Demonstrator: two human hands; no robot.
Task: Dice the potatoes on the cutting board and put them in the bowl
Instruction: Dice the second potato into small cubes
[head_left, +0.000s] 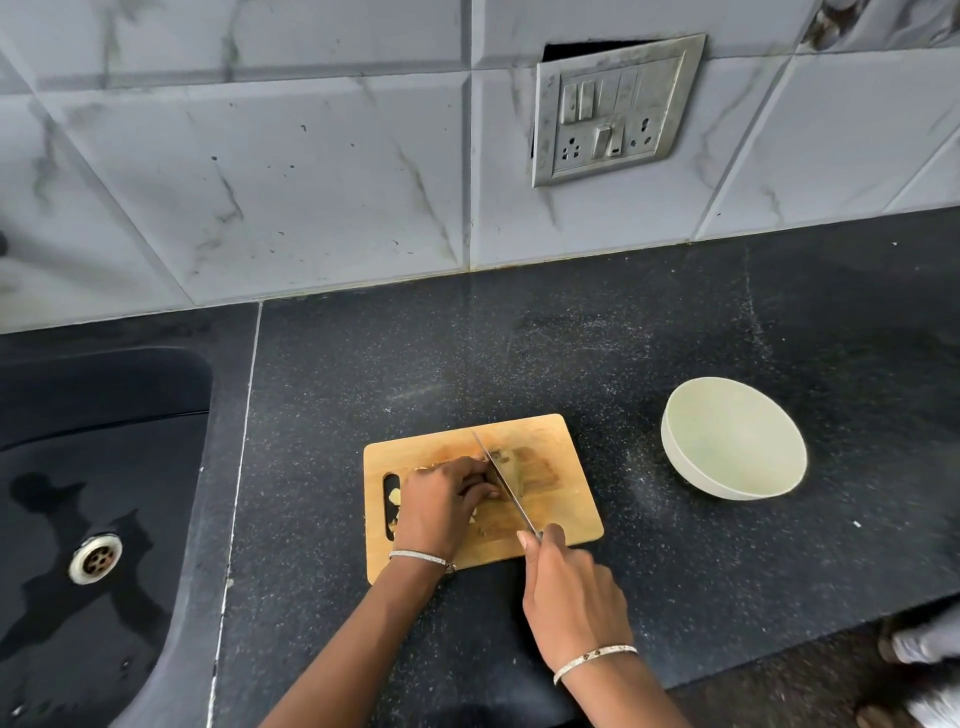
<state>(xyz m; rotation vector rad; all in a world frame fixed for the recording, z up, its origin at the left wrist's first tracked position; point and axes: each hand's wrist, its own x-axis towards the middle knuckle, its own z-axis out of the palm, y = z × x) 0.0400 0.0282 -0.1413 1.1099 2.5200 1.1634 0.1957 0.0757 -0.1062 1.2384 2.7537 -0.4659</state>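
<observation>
A wooden cutting board (566, 441) lies on the black counter. My left hand (441, 504) holds a potato (506, 460) down on the board with curled fingers. My right hand (571, 587) grips the handle of a knife (501, 480); its blade slants across the board, right beside my left fingertips and against the potato. Small cut pieces (395, 496) lie by the board's handle slot at the left. A pale, empty bowl (732, 436) stands on the counter to the right of the board.
A black sink (93, 519) with a metal drain and water patches lies to the left. The tiled wall behind carries a switch and socket panel (613, 109). The counter's front edge runs at the lower right, with the floor below.
</observation>
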